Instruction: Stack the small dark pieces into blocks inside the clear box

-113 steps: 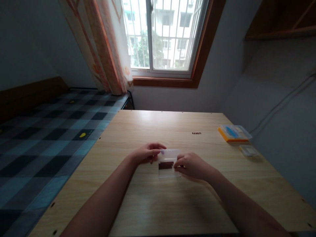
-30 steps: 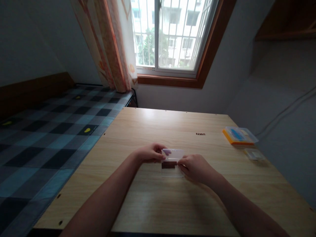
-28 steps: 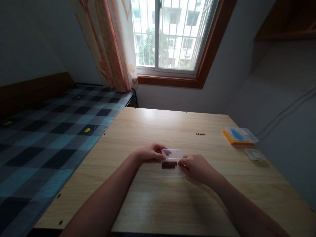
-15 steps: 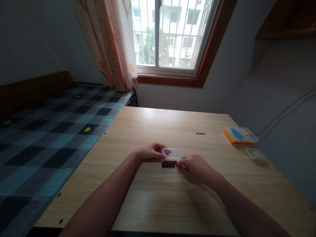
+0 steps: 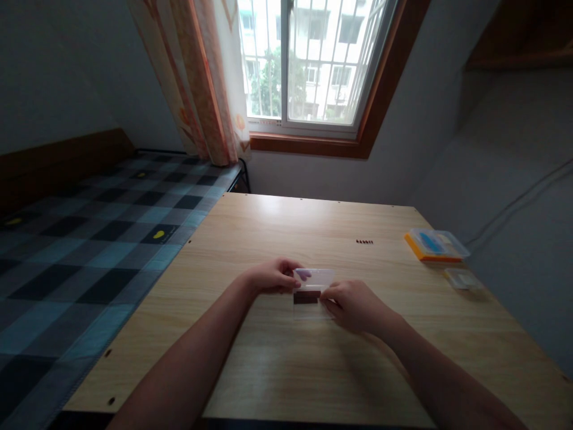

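Note:
A small clear plastic box (image 5: 308, 315) lies open in front of me, its see-through lid (image 5: 320, 276) raised on the far side. Inside is a dark brown block or row of pieces (image 5: 307, 297); the details are too small to make out. My left hand (image 5: 277, 276) pinches the left edge of the lid, with some fingers showing through the plastic. My right hand (image 5: 351, 303) is closed at the box's right side, thumb and forefinger together at the right end of the dark block. Whatever those fingertips hold is hidden.
Several tiny dark pieces (image 5: 364, 242) stand in a row on the wooden table (image 5: 268, 370). Toward its right edge are an orange-and-clear case (image 5: 436, 245) and a small clear box (image 5: 463, 279). A checked bed (image 5: 89, 239) adjoins the left side; a window (image 5: 313, 65) is behind.

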A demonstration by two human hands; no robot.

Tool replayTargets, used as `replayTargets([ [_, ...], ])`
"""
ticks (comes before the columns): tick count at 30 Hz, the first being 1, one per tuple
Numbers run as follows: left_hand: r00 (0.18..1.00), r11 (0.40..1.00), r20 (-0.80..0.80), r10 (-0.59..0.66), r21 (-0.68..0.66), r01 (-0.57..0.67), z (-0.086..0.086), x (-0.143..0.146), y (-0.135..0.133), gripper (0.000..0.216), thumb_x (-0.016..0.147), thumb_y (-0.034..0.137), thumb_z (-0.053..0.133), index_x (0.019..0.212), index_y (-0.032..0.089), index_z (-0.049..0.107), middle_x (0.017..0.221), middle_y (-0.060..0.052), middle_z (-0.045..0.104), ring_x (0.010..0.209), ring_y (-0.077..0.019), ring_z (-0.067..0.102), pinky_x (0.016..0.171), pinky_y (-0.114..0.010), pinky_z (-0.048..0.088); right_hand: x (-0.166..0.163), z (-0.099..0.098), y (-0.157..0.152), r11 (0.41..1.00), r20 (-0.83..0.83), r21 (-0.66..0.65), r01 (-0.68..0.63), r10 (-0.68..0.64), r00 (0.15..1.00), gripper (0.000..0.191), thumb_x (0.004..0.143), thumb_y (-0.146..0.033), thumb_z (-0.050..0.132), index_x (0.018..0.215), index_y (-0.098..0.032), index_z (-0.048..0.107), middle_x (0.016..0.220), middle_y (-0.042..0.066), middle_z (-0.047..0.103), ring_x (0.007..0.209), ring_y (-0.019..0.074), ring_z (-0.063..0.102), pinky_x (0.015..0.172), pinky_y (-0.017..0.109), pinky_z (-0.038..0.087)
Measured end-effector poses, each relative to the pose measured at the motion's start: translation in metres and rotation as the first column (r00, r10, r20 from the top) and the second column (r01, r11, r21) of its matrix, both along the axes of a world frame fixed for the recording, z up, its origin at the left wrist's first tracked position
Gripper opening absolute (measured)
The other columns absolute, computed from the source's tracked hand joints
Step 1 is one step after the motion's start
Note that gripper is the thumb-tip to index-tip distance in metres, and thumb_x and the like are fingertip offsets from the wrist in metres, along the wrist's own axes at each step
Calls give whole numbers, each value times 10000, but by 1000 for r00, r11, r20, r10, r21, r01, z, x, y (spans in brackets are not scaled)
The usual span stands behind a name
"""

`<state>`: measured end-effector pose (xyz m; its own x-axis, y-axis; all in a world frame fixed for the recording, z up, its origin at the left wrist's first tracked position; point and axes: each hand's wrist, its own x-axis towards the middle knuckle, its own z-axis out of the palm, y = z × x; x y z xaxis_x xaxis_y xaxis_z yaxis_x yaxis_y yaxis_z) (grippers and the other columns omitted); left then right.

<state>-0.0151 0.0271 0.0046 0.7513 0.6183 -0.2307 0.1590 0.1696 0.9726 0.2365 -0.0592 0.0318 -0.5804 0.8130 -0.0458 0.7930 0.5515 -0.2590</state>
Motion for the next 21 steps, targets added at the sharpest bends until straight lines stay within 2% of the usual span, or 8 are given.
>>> replayTargets([
  [8,1000,1000,-6,-10,-3,10,-1,-1,1,544,662,424,881,1058,90,715,620,0,626,487,-85,497,449,-181,356,0,9,-2,993,-35,-34,-111,110,993,253,916,-209,510,797,-215,733,796,9,702,670,109,554,616,231,278],
  [21,1000,1000,0,-9,-9,9,0,0,1,545,655,430,884,1048,89,717,621,0,630,490,-85,501,458,-183,370,-2,3,-2,996,-46,-37,-85,83,995,247,919,-218,505,797,-200,718,814,19,716,690,120,568,636,245,276],
])
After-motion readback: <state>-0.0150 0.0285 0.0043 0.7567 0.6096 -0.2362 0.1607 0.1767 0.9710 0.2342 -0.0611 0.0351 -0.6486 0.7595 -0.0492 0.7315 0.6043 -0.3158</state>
